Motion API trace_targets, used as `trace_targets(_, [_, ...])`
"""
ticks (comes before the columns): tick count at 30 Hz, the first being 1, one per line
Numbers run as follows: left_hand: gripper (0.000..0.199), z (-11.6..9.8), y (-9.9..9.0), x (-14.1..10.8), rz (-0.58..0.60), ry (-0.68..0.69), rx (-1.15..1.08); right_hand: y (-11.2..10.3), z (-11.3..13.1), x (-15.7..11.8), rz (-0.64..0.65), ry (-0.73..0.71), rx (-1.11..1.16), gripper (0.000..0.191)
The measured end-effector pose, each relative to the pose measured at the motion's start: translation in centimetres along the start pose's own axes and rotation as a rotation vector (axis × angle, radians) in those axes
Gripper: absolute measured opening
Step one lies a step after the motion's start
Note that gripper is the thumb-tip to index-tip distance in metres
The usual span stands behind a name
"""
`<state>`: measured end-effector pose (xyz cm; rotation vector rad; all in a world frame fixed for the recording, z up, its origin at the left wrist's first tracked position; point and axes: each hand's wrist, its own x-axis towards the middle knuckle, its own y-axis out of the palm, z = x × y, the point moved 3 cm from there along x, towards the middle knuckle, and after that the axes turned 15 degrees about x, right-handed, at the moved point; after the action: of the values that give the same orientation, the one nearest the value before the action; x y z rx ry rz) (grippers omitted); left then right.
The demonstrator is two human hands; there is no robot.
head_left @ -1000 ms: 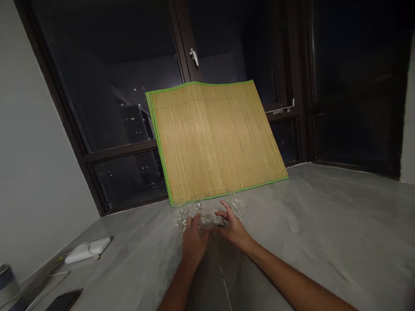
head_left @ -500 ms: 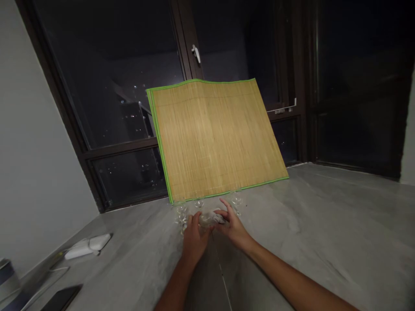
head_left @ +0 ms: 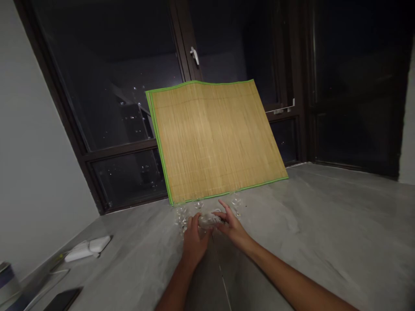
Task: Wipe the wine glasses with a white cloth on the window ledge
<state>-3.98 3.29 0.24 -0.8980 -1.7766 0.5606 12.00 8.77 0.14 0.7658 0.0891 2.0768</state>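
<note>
Head view: right hand [head_left: 236, 232], slightly shifted, and left hand [head_left: 195, 239] still hold a clear object [head_left: 208, 221] in their grip.

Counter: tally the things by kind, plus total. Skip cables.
Mat (double left edge, taken as one): 1
White pack: 1
Phone: 1
Container: 1
Held clear item: 1
Other clear glassware: too blurred and overlapped to count
Total: 5, without the other glassware
</note>
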Motion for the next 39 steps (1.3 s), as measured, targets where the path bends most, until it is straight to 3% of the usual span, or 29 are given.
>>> trace_targets(10, [0.047, -0.7, 0.2, -0.4, 0.074, 0.120, 0.048, 0.5, -1.2, -0.3, 0.174, 0.010, 0.002, 0.086])
trace_targets(17, [0.052, -0.1, 0.2, 0.1, 0.034, 0.040, 0.036, 0.4, -0.5, 0.2, 0.069, -0.120, 0.029, 0.070])
trace_targets(22, [0.053, 0.6, 0.4, 0.1, 0.026, -0.024, 0.024, -0.9, 0.2, 0.5, -0.054, -0.276, -0.307, 0.077])
trace_targets(26, [0.053, 0.5, 0.5, 0.0, 0.008, 0.022, 0.039, -1.4, -0.4, 0.5, 0.113, -0.275, -0.455, 0.095])
trace_targets(30, [0.052, 0.2, 0.2, 0.0, 0.035, 0.020, 0.110, -1.1, -0.5, 0.4, 0.255, -0.269, -0.486, 0.091])
trace_targets(39, [0.053, -0.3, -0.4, 0.1, 0.079, -0.014, 0.319, -1.5, -0.8, 1.3, 0.050, -0.157, -0.407, 0.067])
